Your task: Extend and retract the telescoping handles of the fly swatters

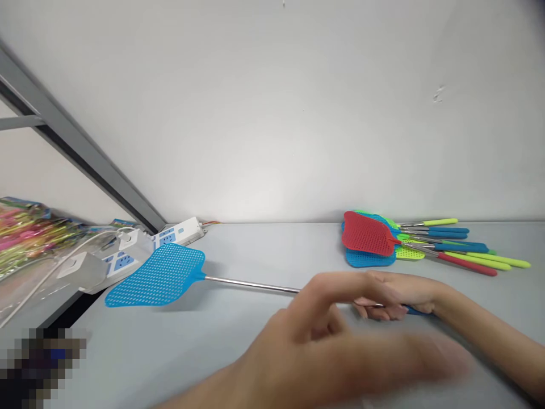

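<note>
Swatter (155, 278) lies left of your right hand (395, 298), closed on its handle (415, 310); your blurred left hand (336, 346) could be open or shut. Swinging it could snag the power strip (121, 264).

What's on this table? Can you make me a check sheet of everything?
surface: pale grey table
job's things: blue swatter lying with its metal shaft running to the hands; pile of swatters in red, blue and green
clutter: colourful packets at the left
hands: right hand closed around the blue swatter's handle; left hand blurred, in front of it
cables: white cord; white power strips
surroundings: white wall; grey metal bar
</note>
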`<state>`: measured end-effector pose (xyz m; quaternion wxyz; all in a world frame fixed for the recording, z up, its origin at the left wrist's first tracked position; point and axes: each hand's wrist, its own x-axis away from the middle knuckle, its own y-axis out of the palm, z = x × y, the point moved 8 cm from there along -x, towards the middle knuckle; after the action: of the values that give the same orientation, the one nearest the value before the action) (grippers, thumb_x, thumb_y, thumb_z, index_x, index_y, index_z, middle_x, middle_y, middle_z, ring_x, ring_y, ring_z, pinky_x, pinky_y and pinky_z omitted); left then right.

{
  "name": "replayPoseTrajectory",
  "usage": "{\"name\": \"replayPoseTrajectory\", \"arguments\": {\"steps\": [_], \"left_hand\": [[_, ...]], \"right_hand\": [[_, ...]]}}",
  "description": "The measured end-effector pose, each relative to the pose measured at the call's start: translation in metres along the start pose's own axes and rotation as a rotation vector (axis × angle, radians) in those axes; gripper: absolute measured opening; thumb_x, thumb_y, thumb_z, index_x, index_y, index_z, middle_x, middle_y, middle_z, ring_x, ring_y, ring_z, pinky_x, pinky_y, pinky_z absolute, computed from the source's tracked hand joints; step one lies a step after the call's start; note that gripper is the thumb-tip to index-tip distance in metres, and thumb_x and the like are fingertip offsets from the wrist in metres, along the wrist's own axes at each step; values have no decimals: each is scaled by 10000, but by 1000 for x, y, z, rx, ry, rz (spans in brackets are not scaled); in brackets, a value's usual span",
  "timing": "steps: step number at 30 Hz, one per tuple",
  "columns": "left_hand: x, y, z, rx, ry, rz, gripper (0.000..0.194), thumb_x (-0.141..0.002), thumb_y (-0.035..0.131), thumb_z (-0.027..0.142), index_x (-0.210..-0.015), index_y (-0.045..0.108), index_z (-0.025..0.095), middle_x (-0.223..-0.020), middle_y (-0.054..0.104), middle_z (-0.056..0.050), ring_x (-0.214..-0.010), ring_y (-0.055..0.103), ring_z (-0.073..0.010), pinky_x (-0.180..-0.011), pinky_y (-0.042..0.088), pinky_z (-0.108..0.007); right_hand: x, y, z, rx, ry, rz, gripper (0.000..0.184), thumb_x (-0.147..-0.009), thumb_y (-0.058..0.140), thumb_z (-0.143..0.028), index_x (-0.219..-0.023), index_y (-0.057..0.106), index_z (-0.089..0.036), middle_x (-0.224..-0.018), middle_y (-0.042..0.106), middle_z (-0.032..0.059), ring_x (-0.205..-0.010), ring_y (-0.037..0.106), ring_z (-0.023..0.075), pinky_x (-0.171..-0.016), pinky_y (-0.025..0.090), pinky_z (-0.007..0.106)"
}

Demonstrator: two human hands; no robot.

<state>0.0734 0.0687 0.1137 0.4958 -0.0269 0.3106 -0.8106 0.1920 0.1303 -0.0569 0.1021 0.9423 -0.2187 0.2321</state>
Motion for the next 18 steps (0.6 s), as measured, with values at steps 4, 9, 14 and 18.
{"name": "replayPoseTrajectory", "arguments": {"steps": [4,9,14,18], "left_hand": [[-11,47,-22,-61,83,-201,231,-804,419,284,-1000,522,220,-1022,525,-41,-819,509,-115,-747,406,-202],[-5,81,-59,-229,54,-360,95,-790,420,223,-803,504,182,-751,547,-2,-688,486,-96,-639,389,-178],[-3,89,-74,-185,-43,-418,62,-763,460,235,-785,488,183,-760,531,15,-646,462,-74,-589,368,-155],[-1,94,-89,-79,-164,-410,91,-754,468,266,-743,489,178,-697,501,32,-602,426,-65,-535,338,-150]], "right_hand": [[1,1,-4,-62,-5,10,282,-752,487,-368,-669,558,-108,-456,390,-50,-346,232,21,-315,122,169],[0,0,-2,-69,10,1,362,-749,468,-448,-729,565,-100,-490,416,-43,-346,251,16,-301,131,159],[0,-3,-1,-96,0,10,373,-753,458,-459,-747,560,-101,-505,425,-37,-348,252,15,-292,127,154],[-1,-2,-3,-107,-16,7,361,-763,451,-446,-746,560,-102,-502,421,-38,-338,238,14,-287,128,156]]}}
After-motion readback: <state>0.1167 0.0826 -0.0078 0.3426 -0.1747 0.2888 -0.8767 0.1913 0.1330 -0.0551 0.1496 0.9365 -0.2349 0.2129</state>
